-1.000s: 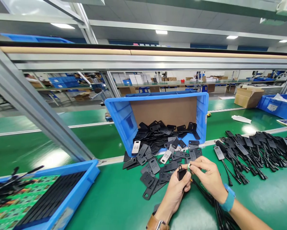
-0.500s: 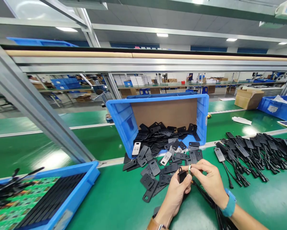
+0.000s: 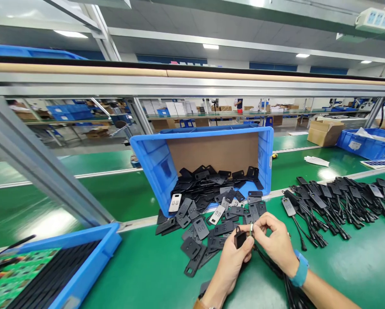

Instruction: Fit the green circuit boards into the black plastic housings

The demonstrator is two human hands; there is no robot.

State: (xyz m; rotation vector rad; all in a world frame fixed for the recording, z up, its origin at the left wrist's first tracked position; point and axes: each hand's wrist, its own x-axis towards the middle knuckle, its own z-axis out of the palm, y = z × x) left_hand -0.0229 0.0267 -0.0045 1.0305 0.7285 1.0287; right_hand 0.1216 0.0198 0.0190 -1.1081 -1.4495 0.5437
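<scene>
My left hand [image 3: 228, 261] is closed around a small black plastic housing [image 3: 240, 239] with a loop at its top. Beside the housing, the fingers of my right hand [image 3: 276, 241] pinch a small green circuit board [image 3: 251, 229], seen edge-on. Black cables [image 3: 272, 267] run from under my right hand toward the lower edge of the view. Flat black cover plates [image 3: 200, 228] with slots lie loosely piled on the green bench, left of and beyond my hands. More of them spill out of a tipped blue crate [image 3: 267, 163].
On the right lie several black housings with cables [image 3: 317, 200]. A blue tray [image 3: 104, 249] at the lower left holds green circuit boards [image 3: 22, 268] and black strips. Farther back are a white glove [image 3: 316, 161], a cardboard box [image 3: 324, 132] and another blue crate [image 3: 369, 148]. A metal post [image 3: 51, 159] slants at left.
The whole view has shifted slightly, so the bench and crate sit farther left. Both hands keep their holds, and the circuit board stays close to the housing.
</scene>
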